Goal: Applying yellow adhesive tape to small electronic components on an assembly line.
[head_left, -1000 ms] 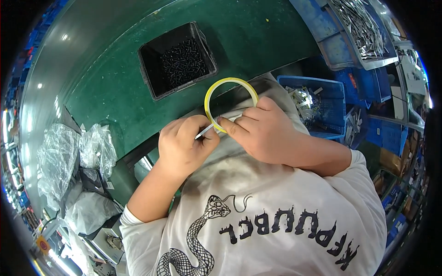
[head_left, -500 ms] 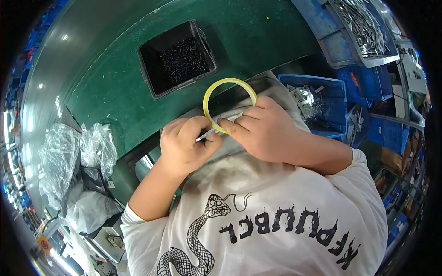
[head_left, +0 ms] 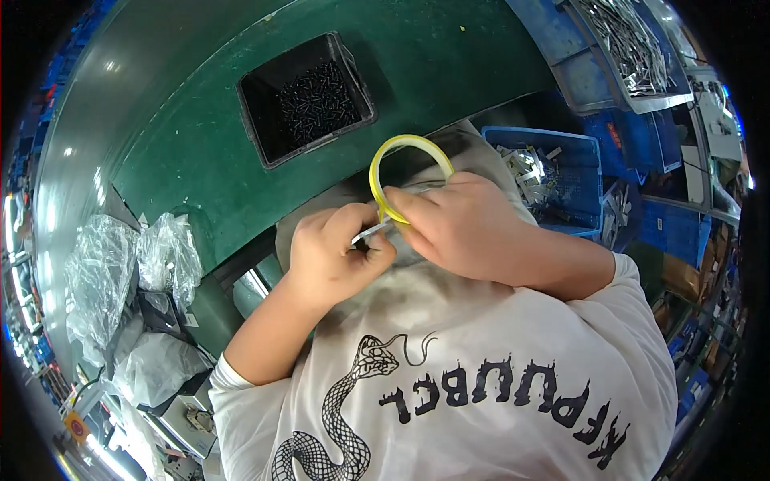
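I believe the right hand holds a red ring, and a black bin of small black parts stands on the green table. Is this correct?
Not quite: the head view shows the right hand holding a yellow ring, not red. The rest is right.

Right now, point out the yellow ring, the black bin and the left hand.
Yellow ring [head_left: 374, 176]: head view, left side of its band.
Black bin [head_left: 263, 108]: head view, bare inner left side.
Left hand [head_left: 333, 251]: head view, its back.
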{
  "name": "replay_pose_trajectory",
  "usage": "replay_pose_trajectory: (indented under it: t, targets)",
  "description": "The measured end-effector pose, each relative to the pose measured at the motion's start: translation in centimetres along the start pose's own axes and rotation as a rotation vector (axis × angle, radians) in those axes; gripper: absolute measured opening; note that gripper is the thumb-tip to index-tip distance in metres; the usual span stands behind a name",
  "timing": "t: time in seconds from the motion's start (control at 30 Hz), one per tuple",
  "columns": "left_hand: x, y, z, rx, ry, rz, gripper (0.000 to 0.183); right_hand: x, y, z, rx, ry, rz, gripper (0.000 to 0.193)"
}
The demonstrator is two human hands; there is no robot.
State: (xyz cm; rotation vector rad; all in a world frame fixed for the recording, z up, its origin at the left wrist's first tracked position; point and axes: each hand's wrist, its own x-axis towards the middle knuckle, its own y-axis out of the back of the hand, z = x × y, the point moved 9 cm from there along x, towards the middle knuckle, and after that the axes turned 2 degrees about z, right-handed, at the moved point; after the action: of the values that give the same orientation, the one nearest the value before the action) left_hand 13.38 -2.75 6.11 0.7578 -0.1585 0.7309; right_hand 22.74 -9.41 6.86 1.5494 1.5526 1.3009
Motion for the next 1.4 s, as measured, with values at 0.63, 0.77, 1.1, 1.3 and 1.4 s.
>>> replay_pose_trajectory:
  t: [0.63,0.77,1.1,1.3,1.4]
  targets:
    - [-0.9,-1.8,-4.5,-0.354,0.604,-0.398,0.010,0.4,-2.5,0.9,0.247,-0.103,-0.307,0.034]
    - [-1.9,-2.2,-5.2,-0.528,0.841,-0.462,0.013,0.6,-2.1,0.8,0.370,-0.099,-0.236,0.032]
    - [-2.5,-2.9,-5.1,-0.626,0.973,-0.580,0.007,0.7,-3.6,1.0,0.515,-0.180,-0.308,0.020]
    - [-2.8,-3.6,-5.4,-0.589,0.936,-0.654,0.009,0.5,-4.0,1.2,0.536,-0.165,-0.275,0.017]
    - [-2.7,-3.6,-5.1,-0.610,0.947,-0.623,0.007,0.5,-3.8,1.4,0.572,-0.161,-0.217,0.015]
